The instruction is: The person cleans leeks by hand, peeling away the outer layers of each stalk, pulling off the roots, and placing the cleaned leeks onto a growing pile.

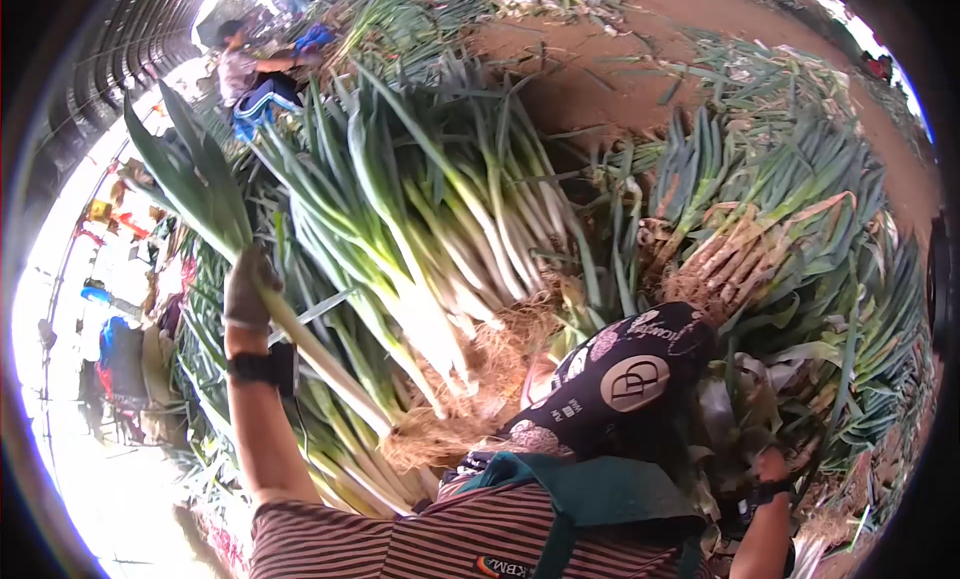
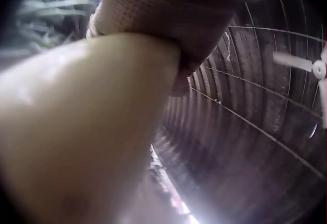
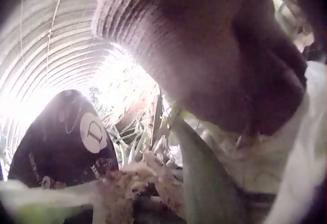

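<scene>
A long leek [image 1: 330, 364] slants across the head view, its green leaves up at the left and its hairy roots by the person's lap. My gloved left hand [image 1: 248, 291] grips it high on the stalk, just below the leaves. In the left wrist view the pale stalk [image 2: 87, 116] fills much of the picture, with the glove [image 2: 163, 14] around it. Low at the right, my gloved right hand [image 3: 204, 50] is bent down over pale leek leaves [image 3: 306, 147]; its fingertips are hidden, so I cannot tell whether it holds them.
A big pile of leeks [image 1: 420, 239] lies in front, roots toward me. More leeks [image 1: 760, 229] with brownish stalks lie at the right. A knee in dark printed cloth [image 1: 630, 369] rises between the hands. Another person [image 1: 245, 74] sits at the far left. Bare soil [image 1: 570, 69] shows beyond.
</scene>
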Available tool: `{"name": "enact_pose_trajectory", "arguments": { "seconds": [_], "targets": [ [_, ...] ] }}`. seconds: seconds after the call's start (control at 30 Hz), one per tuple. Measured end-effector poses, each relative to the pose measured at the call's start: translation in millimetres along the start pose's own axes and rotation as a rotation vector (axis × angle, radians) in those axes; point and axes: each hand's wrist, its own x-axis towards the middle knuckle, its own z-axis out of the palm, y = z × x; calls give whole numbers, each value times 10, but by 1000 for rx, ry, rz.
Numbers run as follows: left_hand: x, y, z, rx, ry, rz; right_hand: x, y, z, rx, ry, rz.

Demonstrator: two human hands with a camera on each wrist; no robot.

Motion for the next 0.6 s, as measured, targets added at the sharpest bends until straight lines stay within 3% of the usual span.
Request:
{"name": "enact_pose_trajectory", "arguments": {
  "seconds": [0.07,0.13,0.23,0.27,0.3,0.47,0.5,0.53,0.6],
  "targets": [
    [-352,-145,-625,192,256,-43,423,54,220,216,128,-178],
    [-779,-201,-1167,396,390,-31,431,-510,-132,37,59,-517],
    [-1306,-425,-2278,607,652,-73,494,-869,-351,-174,-126,-578],
    [-1525,-485,-2446,514,660,-121,498,-910,-342,-206,-153,-568],
    [-1589,-827,-3343,704,610,-175,502,-968,-302,-231,-161,-546],
    [-2027,-1881,-3066,700,759,-258,297,-806,-406,-313,-246,-242],
    [-2045,-2063,-3001,713,772,-251,274,-726,-445,-355,-354,-140],
    [-1953,-2151,-2851,715,760,-212,381,-390,-397,-564,-793,57],
    [-1522,-2203,-2582,695,663,-51,289,-538,-842,-240,-562,22]
  ]
}}
